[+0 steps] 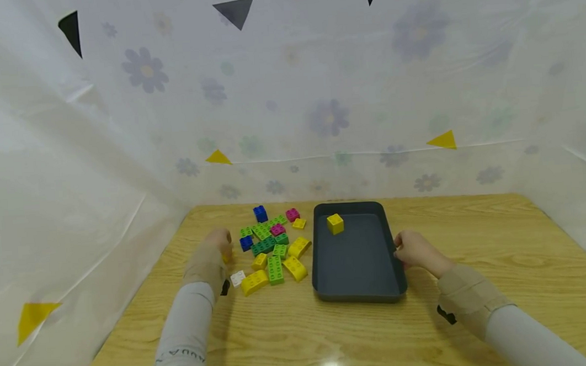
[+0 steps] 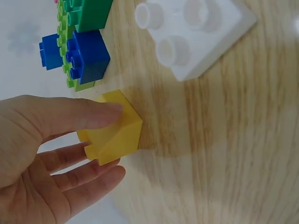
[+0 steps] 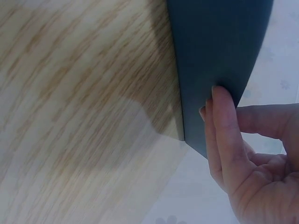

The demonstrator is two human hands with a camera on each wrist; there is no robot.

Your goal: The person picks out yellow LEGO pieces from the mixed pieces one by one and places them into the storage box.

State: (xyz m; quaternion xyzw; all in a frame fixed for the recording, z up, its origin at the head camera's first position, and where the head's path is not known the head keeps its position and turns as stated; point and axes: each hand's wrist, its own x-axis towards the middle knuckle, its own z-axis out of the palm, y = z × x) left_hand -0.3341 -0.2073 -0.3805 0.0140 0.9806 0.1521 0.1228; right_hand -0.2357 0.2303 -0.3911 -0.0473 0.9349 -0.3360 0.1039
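Note:
My left hand is at the left of the brick pile. In the left wrist view, its thumb and fingers pinch a yellow brick with a sloped face, close to the tabletop. A white brick and a blue brick lie near it. My right hand grips the right wall of a dark grey tray. In the right wrist view, its fingers lie on the tray's outer wall and the thumb goes over the rim. Inside the tray, near its back left corner, sits a yellow brick.
Between my left hand and the tray lie loose toy bricks, among them a long light green brick, a dark green brick, a pink brick and a curved yellow brick. A flower-patterned sheet hangs behind the wooden table.

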